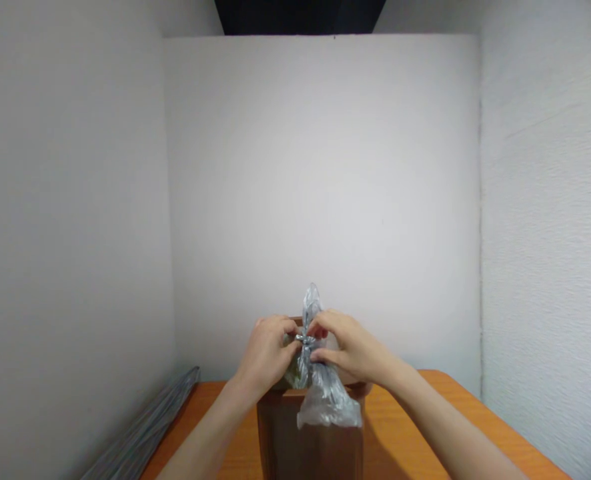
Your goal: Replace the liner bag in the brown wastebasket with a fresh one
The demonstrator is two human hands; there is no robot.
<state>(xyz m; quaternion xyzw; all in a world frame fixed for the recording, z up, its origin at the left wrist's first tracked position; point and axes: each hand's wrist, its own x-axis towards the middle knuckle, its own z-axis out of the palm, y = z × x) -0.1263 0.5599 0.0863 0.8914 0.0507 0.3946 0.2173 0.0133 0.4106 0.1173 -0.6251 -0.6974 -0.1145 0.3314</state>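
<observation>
A clear plastic bag (328, 400) is gathered and twisted into a knot above a brown bin (310, 440). One loose end of it sticks up, and another flares down over the bin's front rim. My left hand (273, 350) pinches the knot from the left, thumb and fingertips on the plastic. From the right, my right hand (343, 343) has its thumb and bent fingers closed on the bag just beside the knot. The bag's lower part sits inside the bin's mouth, mostly hidden by my hands and the rim.
The bin stands on an orange-brown wooden table (425, 427). Along the table's left side lies a long bundle of folded clear plastic (150, 427). White walls (320, 167) close in the back and both sides.
</observation>
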